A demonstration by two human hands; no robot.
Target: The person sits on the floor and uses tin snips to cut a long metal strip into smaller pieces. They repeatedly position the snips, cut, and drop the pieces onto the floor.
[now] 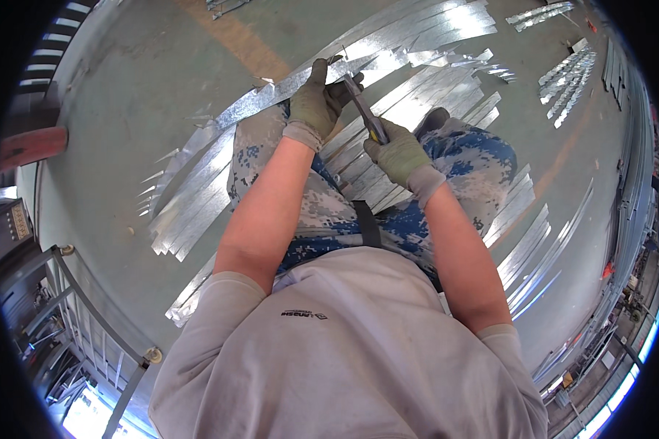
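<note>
My left hand [313, 106], in a grey-green work glove, is closed on a long shiny sheet-metal strip [250, 104]. The strip slants up to the right across my left knee, and its edge has bent, pointed tabs. In my right hand [400, 155], gloved alike, is what looks like a hammer [366, 113], with a dark grip and a yellow mark. Its far end meets the left glove's fingertips beside the strip; the exact contact there is hard to make out. More cut metal strips [436, 95] lie in overlapping layers beneath and beyond my hands.
Loose strips [523, 252] lie to the right of my legs, and a bundle of jagged pieces [567, 82] farther off. Long metal profiles [632, 186] line the right side. At the left stand a wheeled metal frame [99, 322] and a red cylindrical part [35, 148].
</note>
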